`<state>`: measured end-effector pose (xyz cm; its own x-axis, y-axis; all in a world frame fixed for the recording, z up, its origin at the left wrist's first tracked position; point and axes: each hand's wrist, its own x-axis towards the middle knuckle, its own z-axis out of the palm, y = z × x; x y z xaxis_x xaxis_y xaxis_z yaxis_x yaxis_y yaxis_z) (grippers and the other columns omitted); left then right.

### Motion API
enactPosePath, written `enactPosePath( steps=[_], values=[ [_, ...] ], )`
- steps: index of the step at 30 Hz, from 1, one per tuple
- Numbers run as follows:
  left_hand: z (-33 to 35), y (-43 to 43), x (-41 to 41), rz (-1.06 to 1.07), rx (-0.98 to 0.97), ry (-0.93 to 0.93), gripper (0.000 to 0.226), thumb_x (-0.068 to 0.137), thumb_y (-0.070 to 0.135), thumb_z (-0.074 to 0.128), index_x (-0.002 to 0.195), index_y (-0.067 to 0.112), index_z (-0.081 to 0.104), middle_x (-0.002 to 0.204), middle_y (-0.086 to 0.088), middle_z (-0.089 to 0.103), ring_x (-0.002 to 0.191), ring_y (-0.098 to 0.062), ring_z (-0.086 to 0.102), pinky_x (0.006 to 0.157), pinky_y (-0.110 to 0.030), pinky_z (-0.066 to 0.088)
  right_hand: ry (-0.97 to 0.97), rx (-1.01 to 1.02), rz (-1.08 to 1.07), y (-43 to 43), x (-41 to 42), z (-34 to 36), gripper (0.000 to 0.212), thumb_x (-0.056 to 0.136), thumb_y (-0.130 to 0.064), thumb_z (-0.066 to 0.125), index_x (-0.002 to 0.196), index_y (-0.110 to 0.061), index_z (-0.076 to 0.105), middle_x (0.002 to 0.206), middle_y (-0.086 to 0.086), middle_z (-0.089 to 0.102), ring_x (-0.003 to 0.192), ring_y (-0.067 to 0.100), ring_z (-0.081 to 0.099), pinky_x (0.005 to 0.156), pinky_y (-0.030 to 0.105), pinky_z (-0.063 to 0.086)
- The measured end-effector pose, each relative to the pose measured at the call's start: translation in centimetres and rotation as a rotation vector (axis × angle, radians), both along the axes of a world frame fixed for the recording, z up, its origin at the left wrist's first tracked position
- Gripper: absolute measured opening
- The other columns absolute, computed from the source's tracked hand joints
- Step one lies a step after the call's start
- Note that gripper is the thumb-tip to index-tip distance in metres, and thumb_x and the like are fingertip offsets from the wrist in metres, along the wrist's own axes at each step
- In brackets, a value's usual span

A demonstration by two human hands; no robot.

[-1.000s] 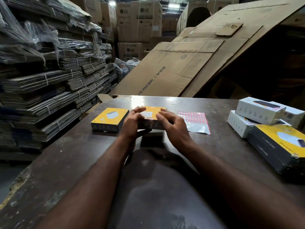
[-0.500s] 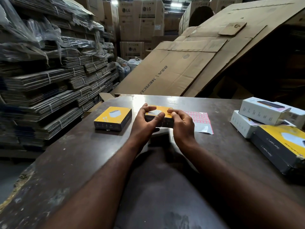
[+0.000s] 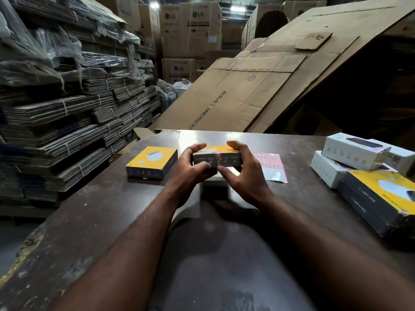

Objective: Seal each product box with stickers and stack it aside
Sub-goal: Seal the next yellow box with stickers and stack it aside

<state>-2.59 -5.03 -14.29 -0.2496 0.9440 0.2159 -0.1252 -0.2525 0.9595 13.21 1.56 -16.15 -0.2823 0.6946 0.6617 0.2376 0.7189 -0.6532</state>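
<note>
A small yellow-topped product box (image 3: 221,158) is lifted just above the dark table (image 3: 89,221), its grey side facing me with a small sticker at the top edge. My left hand (image 3: 190,169) grips its left end and my right hand (image 3: 241,173) grips its right end, thumbs under the front side. A second yellow box (image 3: 152,161) lies flat to the left. A sheet of small red-bordered stickers (image 3: 271,163) lies to the right, partly hidden behind my right hand.
At the right table edge sit white product boxes (image 3: 357,151) stacked over a larger yellow and grey box (image 3: 386,198). Bundled flat cardboard (image 3: 67,113) rises on the left. Large cardboard sheets (image 3: 258,90) lean behind the table.
Both hands have raised the box off the table and tipped it so its grey side faces me. The other box and the sticker sheet have stayed put.
</note>
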Motion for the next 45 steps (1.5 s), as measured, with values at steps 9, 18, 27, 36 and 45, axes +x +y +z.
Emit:
enactPosePath(
  steps=[9,18,27,36,45],
  values=[
    [-0.1,0.0,-0.8,0.147,0.121,0.158,0.062,0.082,0.001,0.080,0.133,0.021,0.053,0.121,-0.009,0.069,0.105,-0.017,0.071,0.089,-0.033,0.059,0.122,-0.032,0.009,0.7,0.6,0.2,0.052,0.087,-0.006,0.076,0.133,-0.007,0.052,0.126,0.007,0.068,0.120,0.012,0.065,0.082,0.023,0.060],
    [0.6,-0.3,-0.8,0.283,0.196,0.327,0.042,0.093,0.016,0.071,0.130,0.031,0.057,0.118,0.007,0.069,0.109,0.007,0.065,0.090,-0.037,0.060,0.422,-0.255,-0.077,0.8,0.6,2.2,0.028,0.088,-0.024,0.078,0.104,-0.021,0.056,0.102,0.004,0.072,0.091,0.012,0.072,0.073,0.021,0.057],
    [0.1,-0.4,-0.9,0.103,-0.145,0.404,0.068,0.094,0.038,0.070,0.153,0.033,0.038,0.103,-0.005,0.073,0.090,-0.019,0.071,0.074,-0.043,0.059,0.344,-0.625,-0.170,2.4,1.3,1.8,0.021,0.088,-0.039,0.073,0.087,-0.022,0.061,0.097,0.008,0.073,0.090,0.027,0.072,0.083,0.047,0.060],
    [0.2,-0.8,0.7,0.023,-0.387,0.046,0.022,0.099,0.030,0.062,0.103,0.008,0.063,0.082,-0.008,0.070,0.054,-0.010,0.063,0.046,-0.016,0.048,0.187,-0.817,-0.078,0.7,3.8,1.4,0.005,0.089,-0.009,0.070,0.090,-0.005,0.069,0.093,0.010,0.068,0.078,0.022,0.064,0.063,0.032,0.057],
    [2.3,-1.7,6.0,-0.077,-0.421,-0.053,0.021,0.095,0.032,0.068,0.099,0.011,0.067,0.087,-0.009,0.070,0.067,-0.012,0.062,0.052,-0.014,0.054,-0.019,-0.715,-0.224,-1.1,9.9,4.9,0.016,0.084,-0.017,0.075,0.086,-0.002,0.070,0.088,0.014,0.066,0.080,0.026,0.066,0.074,0.043,0.061]
  ],
)
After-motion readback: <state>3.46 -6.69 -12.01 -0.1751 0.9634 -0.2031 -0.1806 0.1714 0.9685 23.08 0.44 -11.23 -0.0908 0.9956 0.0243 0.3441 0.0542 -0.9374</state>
